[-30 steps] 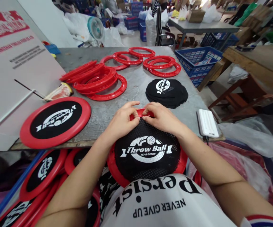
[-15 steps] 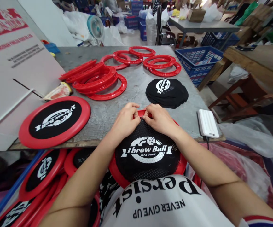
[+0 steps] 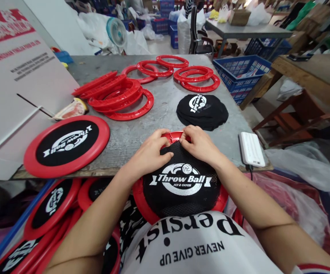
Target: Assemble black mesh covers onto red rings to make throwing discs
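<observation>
A black mesh disc [image 3: 182, 203] printed "Throw Ball" lies over a red plastic ring [image 3: 142, 201], tilted between my body and the table edge. My right hand [image 3: 199, 146] pinches the mesh at its far edge. The fingers of my left hand [image 3: 150, 154] curl over the ring's far rim, its thumb lifted apart over the mesh. Between the hands a stretch of bare red rim shows. Beyond them lies a stack of black mesh discs [image 3: 210, 114]. To the left, a red-rimmed throw disc [image 3: 102, 129] with a black centre rests on the table.
Several loose red rings [image 3: 144, 108] lie across the grey table [image 3: 165, 101]. A white power bank [image 3: 251, 149] with a cable sits at the right edge. More red-rimmed discs [image 3: 75, 190] are piled below left. A printed white carton [image 3: 24, 95] stands left; a blue crate [image 3: 241, 74] is beyond.
My left hand has shifted left and its thumb has opened away from the fingers. The hands are farther apart, with more red rim showing between them. The mesh print has moved slightly right.
</observation>
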A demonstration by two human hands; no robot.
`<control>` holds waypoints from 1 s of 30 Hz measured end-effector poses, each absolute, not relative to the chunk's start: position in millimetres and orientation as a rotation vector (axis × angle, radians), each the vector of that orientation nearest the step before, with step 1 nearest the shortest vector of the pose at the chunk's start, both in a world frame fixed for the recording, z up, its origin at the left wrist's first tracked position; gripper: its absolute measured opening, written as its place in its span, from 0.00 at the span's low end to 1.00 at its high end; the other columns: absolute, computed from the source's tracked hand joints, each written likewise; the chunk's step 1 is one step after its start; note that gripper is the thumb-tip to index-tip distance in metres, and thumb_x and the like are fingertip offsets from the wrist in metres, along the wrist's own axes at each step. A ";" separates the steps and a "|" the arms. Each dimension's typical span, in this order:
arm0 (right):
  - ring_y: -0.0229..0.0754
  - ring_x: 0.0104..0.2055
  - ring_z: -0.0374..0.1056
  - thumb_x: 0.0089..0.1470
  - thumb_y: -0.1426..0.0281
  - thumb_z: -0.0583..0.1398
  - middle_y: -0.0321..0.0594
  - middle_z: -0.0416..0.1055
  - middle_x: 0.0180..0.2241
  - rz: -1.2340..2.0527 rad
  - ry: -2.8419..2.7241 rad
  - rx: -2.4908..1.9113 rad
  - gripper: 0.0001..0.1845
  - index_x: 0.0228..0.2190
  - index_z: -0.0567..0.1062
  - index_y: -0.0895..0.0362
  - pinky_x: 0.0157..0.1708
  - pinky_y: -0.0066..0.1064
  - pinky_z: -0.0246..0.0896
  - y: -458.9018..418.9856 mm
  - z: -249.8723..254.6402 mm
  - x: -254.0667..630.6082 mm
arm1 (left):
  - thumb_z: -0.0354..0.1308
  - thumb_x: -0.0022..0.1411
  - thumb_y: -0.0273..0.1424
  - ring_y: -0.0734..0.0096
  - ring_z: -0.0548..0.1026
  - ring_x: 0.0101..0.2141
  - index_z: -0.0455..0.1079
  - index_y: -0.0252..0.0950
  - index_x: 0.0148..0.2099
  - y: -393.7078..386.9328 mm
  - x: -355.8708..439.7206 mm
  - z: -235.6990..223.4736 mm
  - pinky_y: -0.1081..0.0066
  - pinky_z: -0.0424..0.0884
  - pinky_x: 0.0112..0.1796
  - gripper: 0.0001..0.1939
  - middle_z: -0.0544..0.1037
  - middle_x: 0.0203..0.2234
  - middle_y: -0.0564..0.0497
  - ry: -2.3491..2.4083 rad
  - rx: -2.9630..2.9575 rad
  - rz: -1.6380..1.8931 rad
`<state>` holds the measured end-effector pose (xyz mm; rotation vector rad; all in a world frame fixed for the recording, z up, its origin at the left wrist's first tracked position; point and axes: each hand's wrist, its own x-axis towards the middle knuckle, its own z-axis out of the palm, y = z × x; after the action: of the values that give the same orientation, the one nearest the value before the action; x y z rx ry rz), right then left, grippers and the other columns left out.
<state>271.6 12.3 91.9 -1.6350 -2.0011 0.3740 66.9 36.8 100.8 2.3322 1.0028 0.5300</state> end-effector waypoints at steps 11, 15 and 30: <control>0.48 0.43 0.66 0.58 0.71 0.58 0.42 0.75 0.38 0.426 -1.948 -1.608 0.03 0.33 0.73 0.55 0.44 0.38 0.59 10.7 91.4 283.7 | 0.59 0.60 0.32 0.58 0.74 0.54 0.67 0.38 0.29 34.1 68.4 96.2 0.54 0.66 0.58 0.08 0.75 0.52 0.46 1.153 2.144 0.736; 0.48 0.45 0.66 0.59 0.68 0.59 0.42 0.75 0.42 0.493 -2.092 -1.479 0.05 0.37 0.74 0.55 0.47 0.39 0.59 14.5 101.6 285.2 | 0.60 0.59 0.31 0.59 0.75 0.51 0.68 0.38 0.30 33.6 78.2 96.6 0.56 0.68 0.54 0.07 0.75 0.50 0.47 1.173 2.149 0.745; 0.46 0.41 0.61 0.59 0.70 0.60 0.39 0.73 0.37 0.440 -2.101 -1.513 0.06 0.30 0.70 0.55 0.44 0.37 0.54 12.5 105.3 278.9 | 0.56 0.62 0.27 0.63 0.75 0.44 0.63 0.39 0.30 31.4 86.5 93.2 0.63 0.69 0.46 0.08 0.76 0.45 0.48 1.186 2.266 0.867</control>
<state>278.9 12.5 105.3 -1.5126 -2.1005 0.4398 86.5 31.4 93.2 2.2656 1.1858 0.8675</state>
